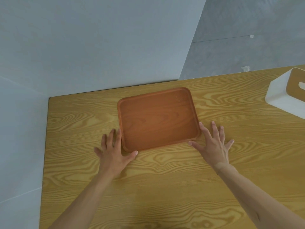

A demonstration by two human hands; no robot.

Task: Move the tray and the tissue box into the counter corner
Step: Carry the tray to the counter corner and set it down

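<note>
Both forearms reach in from the near edge of the counter (165,187). Left hand (113,151) lies flat at the tray's (156,119) near-left corner, fingers spread apart, index finger along the left rim and thumb at the near rim. Right hand (212,142) lies flat at the near-right corner, fingers likewise splayed, thumb tip at the near rim. Neither hand is clamped on anything; whether the fingertips press the rim or only rest beside it cannot be told.

Risks, as judged from this position:
- Uneven push. With open palms and no grip, one side may lead and the tray may turn instead of travelling straight toward the corner (49,98).
- Slipping contact. A low rim gives little purchase; a finger may ride over it onto the tray floor.
- Stopping short. The tray sits near the back wall (99,47) but well apart from the left wall, so a forward push alone will not seat it.
- The box (287,96) stands far right, partly out of view, and has yet to be moved.

Tray: rectangular, reddish-brown wood grain, rounded corners, shallow raised rim, nothing on it, lying flat and slightly skewed to the counter edges.

Box: white body, tan top with a slot.
</note>
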